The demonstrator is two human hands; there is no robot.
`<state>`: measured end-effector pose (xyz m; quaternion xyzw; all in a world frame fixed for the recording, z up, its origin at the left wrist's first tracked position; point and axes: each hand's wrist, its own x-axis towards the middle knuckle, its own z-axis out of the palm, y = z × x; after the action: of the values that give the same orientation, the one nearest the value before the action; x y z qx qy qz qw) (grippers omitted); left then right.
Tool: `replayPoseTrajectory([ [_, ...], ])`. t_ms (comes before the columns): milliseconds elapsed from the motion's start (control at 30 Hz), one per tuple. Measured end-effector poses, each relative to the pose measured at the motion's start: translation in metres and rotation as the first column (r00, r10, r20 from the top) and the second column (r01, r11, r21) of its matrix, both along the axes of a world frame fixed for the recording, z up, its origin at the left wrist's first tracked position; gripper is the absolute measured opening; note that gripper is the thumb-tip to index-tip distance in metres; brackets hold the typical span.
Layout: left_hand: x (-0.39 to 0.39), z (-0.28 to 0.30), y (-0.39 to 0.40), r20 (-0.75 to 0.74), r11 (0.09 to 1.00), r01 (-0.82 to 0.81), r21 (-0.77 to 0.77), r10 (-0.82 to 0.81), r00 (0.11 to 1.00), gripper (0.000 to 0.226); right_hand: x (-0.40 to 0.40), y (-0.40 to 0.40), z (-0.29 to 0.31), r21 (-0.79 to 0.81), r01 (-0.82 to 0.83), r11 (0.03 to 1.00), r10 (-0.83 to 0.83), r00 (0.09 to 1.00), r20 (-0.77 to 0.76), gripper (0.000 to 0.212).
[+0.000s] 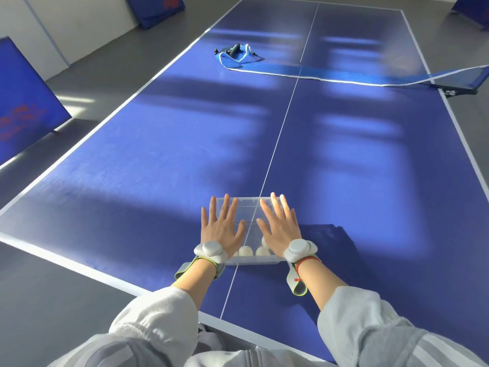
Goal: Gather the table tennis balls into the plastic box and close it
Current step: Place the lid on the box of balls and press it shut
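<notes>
Your clear rectangular plastic box sits low in the centre of the frame, on the blue table tennis table, right on the white centre line and not far from the near edge. The lid looks to be on, since both your palms rest flat on top of it.

Your left hand lies on the left half of the lid with fingers spread wide, gripping nothing, fingertips reaching toward the far edge. Your right hand does the same on the right half, fingers splayed and flat, partly lit by sun. The two thumbs point toward each other, with a small gap between them over the middle of the lid.

Through the near wall of the box you can see white table tennis balls packed along the closest side, between your wrists. How many there are in total I can't tell, your hands cover most of the box.

Each wrist wears a grey strap with a round grey puck: left wrist tracker, right wrist tracker. There's a red cord round the right wrist too. Light grey sleeves fill the bottom of the frame.

Up top, the blue net with white trim lies collapsed on the table, bunched up at its left end and still clamped at the right edge.
</notes>
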<state>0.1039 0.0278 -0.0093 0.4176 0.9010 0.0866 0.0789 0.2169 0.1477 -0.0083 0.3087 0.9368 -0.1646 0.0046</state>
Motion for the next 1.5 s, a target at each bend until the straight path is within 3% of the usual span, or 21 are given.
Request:
replayPoseTrajectory([
  [167, 0.021, 0.004, -0.002, -0.066, 0.996, -0.043, 0.080, 0.049, 0.997, 0.070, 0.008, -0.023, 0.002, 0.072, 0.083, 0.994, -0.084, 0.997, -0.001, 0.073],
  [267, 0.038, -0.002, -0.002, -0.018, 0.999, -0.048, 0.017, 0.048, 0.999, 0.074, 0.011, -0.040, -0.001, 0.095, 0.080, 0.992, -0.085, 0.995, 0.054, 0.068],
  [500, 0.037, -0.009, 0.000, -0.098, 0.997, -0.049, -0.057, 0.043, 0.994, 0.067, 0.009, -0.039, -0.001, 0.147, 0.094, 0.985, -0.113, 0.986, 0.122, 0.059],
  [633, 0.038, -0.006, -0.001, -0.089, 0.999, -0.032, -0.034, 0.029, 0.996, 0.072, 0.009, -0.037, 0.001, 0.113, 0.064, 0.992, -0.075, 0.993, 0.096, 0.065],
  [733, 0.035, -0.002, -0.005, -0.049, 0.998, -0.052, 0.027, 0.053, 0.997, 0.074, 0.012, -0.034, -0.003, 0.063, 0.084, 0.994, -0.083, 0.996, -0.012, 0.056],
  [867, 0.028, -0.006, -0.015, -0.020, 0.989, -0.134, 0.060, 0.136, 0.991, 0.076, 0.018, -0.031, -0.004, 0.030, 0.120, 0.992, -0.117, 0.989, -0.086, 0.071],
  [1067, 0.027, -0.007, -0.014, 0.007, 0.991, -0.126, 0.050, 0.125, 0.992, 0.081, 0.021, -0.030, -0.008, 0.012, 0.100, 0.995, -0.098, 0.990, -0.103, 0.072],
  [1200, 0.027, -0.007, -0.016, -0.019, 0.992, -0.124, 0.022, 0.125, 0.992, 0.080, 0.021, -0.030, -0.006, 0.006, 0.097, 0.995, -0.096, 0.989, -0.116, 0.085],
  [1500, 0.020, 0.010, -0.011, 0.069, 0.957, -0.224, 0.182, 0.215, 0.974, 0.052, 0.025, -0.018, 0.003, -0.038, 0.112, 0.993, -0.117, 0.981, -0.152, 0.049],
])
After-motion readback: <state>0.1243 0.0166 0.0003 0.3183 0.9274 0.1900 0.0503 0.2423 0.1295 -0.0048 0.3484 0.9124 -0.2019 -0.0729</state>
